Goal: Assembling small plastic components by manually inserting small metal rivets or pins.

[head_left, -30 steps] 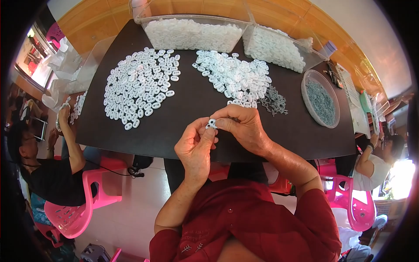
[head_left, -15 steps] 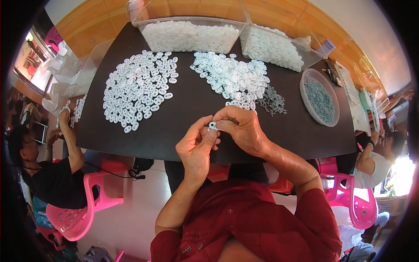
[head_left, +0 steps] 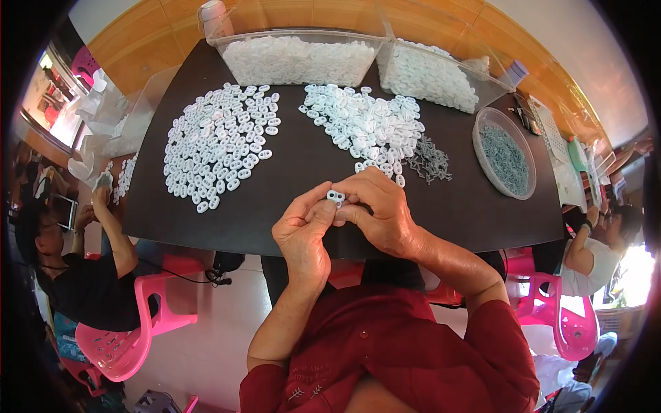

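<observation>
Close to the table's near edge, my left hand (head_left: 304,233) and my right hand (head_left: 383,215) meet. Their thumbs and fingers pinch a small white oval plastic piece with two round holes (head_left: 335,196). Whether a second small part sits under it is hidden by my fingertips. Just beyond my right hand lies a heap of similar white pieces (head_left: 375,127), with a pile of small grey screw-like parts (head_left: 430,160) beside it. Farther left spreads another wide group of white two-holed pieces (head_left: 215,141).
Two clear bins (head_left: 296,62) (head_left: 430,76) full of white pieces line the far side. A round clear tub (head_left: 531,172) of grey parts stands at right, near pliers-like tools (head_left: 527,115). People sit at left (head_left: 86,275) and right (head_left: 585,255) on pink chairs.
The white piece has turned between my fingers, so both its holes now show. My right thumb and fingers have shifted slightly around it, while the piles look the same.
</observation>
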### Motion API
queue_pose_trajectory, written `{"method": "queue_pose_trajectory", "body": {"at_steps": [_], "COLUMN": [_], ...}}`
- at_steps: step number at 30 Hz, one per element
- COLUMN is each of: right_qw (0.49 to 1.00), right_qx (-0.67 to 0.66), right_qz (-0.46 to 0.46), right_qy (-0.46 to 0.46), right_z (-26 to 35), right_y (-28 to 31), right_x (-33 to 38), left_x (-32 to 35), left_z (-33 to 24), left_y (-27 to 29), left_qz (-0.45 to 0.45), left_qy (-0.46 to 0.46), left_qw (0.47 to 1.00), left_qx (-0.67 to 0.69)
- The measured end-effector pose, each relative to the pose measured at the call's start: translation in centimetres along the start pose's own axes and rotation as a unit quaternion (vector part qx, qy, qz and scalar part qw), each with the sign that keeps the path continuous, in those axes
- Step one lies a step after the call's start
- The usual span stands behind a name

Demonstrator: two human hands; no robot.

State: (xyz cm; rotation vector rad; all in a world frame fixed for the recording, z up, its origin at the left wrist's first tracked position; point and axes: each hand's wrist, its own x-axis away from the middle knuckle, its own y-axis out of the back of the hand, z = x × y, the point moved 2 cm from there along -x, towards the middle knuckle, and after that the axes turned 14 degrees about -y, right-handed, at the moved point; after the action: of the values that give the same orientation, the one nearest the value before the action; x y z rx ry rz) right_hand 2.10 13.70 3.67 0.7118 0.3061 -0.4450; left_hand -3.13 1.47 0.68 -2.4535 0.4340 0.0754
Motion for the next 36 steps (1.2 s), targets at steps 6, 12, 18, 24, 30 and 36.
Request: {"method": "queue_pose_trajectory", "body": {"at_steps": [6, 12, 18, 24, 30, 36], "right_qw": [1.0, 0.997, 0.995, 0.993, 0.987, 0.983], "right_qx": [-0.012, -0.061, -0.083, -0.077, -0.058, -0.034], "right_qz": [-0.022, -0.025, -0.04, -0.086, -0.132, -0.153], "right_qy": [-0.018, -0.044, -0.035, 0.004, 0.072, 0.094], "right_z": [0.0, 0.1, 0.8, 1.8, 1.9, 2.0], "right_y": [0.0, -0.1, -0.5, -0.9, -1.2, -1.6], "right_x": [0.3, 0.9, 1.3, 1.6, 2.0, 2.4], "left_x": [0.2, 0.4, 0.9, 1.5, 2.0, 2.2], "left_z": [0.3, 0.2, -0.3, -0.8, -1.0, -0.7], "left_y": [0.3, 0.4, -0.1, -0.4, -0.7, -0.6], "left_qz": [0.025, 0.037, 0.034, 0.037, 0.046, 0.046], "left_qy": [-0.04, -0.084, -0.113, -0.159, -0.21, -0.246], "left_qw": [0.998, 0.994, 0.992, 0.985, 0.974, 0.962], "left_qx": [-0.043, -0.063, -0.043, -0.048, -0.076, -0.109]}}
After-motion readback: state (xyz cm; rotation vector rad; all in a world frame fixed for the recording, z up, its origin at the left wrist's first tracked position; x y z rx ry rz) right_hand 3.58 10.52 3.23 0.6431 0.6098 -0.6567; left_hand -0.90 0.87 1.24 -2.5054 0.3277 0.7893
